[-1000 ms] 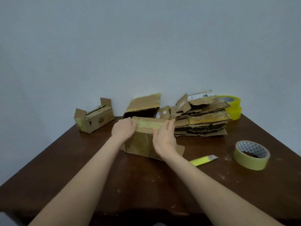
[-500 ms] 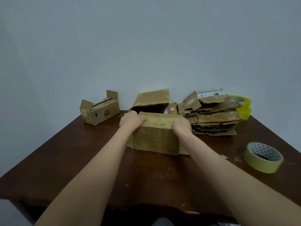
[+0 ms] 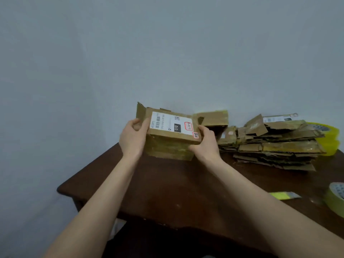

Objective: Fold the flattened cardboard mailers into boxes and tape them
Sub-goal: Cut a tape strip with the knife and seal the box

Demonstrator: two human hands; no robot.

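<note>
Lifted since the earlier frame, the cardboard box (image 3: 172,144) now shows its white label (image 3: 171,123), clamped between the left hand (image 3: 133,139) and right hand (image 3: 205,144) above the dark wooden table (image 3: 167,192) near its far left corner; bare tabletop lies below, ragged flattened mailers (image 3: 273,144) stacked rightward, glossy tape roll (image 3: 335,199) at the right edge

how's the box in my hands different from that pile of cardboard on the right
The held box is folded into shape and lifted between the left hand and right hand; the pile of mailers lies flattened and stacked on the table. The box shows a large white shipping label; the pile shows mostly bare, ragged edges. Both are worn brown cardboard.
</note>
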